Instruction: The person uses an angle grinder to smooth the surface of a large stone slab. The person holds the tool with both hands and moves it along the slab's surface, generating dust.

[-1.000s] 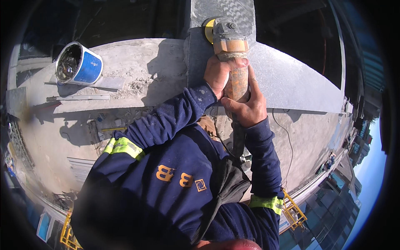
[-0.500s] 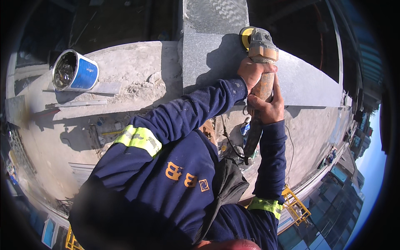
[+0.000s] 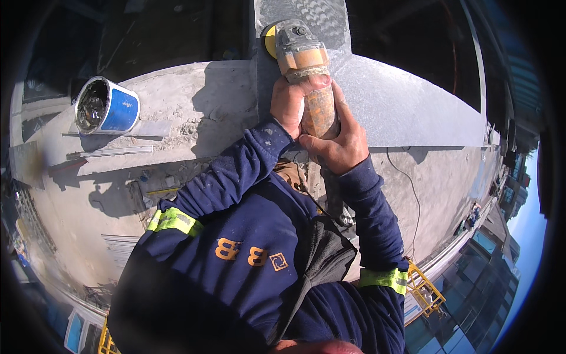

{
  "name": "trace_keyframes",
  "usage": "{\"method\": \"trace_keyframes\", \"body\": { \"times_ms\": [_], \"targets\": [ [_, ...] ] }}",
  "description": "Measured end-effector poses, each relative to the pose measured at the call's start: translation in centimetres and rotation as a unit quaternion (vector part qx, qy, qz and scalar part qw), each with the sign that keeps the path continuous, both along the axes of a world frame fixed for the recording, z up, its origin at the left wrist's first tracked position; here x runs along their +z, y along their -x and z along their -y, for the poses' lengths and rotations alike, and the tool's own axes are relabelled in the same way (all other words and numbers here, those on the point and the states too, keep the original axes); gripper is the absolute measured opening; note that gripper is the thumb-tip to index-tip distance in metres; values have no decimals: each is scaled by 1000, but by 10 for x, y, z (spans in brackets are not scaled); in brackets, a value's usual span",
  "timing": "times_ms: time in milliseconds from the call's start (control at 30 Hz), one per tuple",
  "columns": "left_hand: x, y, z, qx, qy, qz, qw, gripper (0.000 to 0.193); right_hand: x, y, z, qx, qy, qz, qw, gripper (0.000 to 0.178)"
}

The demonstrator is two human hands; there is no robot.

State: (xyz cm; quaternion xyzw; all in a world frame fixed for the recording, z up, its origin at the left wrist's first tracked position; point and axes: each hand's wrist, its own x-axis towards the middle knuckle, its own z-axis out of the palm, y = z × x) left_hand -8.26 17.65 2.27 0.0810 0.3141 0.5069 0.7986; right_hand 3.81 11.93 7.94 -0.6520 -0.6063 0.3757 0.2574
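Note:
Both hands grip a worn orange-and-grey angle grinder, its head pointing away from me. My left hand is closed around the body just behind the head. Nearer to me, my right hand wraps the rear of the body, thumb across it. A yellow disc shows at the left of the grinder head, partly hidden by it. The tool is over the left part of a smooth grey panel; whether the disc touches it I cannot tell.
A blue-and-white bucket, tipped on its side, lies on the rough concrete ledge at left, beside a thin light strip. A dark cable hangs at right. Yellow railing stands at lower right. Dark openings lie beyond the ledge.
The angle grinder, held in both hands, has moved left and slightly away from me, from the panel's middle to its left edge. My arms and their shadow have shifted left with it.

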Motion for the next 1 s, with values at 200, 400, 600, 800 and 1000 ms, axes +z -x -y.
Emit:
{"method": "trace_keyframes", "body": {
  "times_ms": [200,400,600,800,1000],
  "targets": [
    [-1,-46,-10,-48,-51,-28,997,35,6,-28,3,-87,67,-76,991,106],
    [2,-99,-16,-83,-43,2,996,36,2,-71,8,-144,62,-132,979,103],
    [-2,-67,-11,-71,-50,-19,996,36,4,-47,8,-119,67,-76,988,105],
    [4,-1,2,-11,-39,-37,998,35,0,-1,5,-28,57,-28,998,108],
    [14,-4,11,9,-67,-29,997,33,13,-7,14,47,-52,37,997,100]
  ]
}}
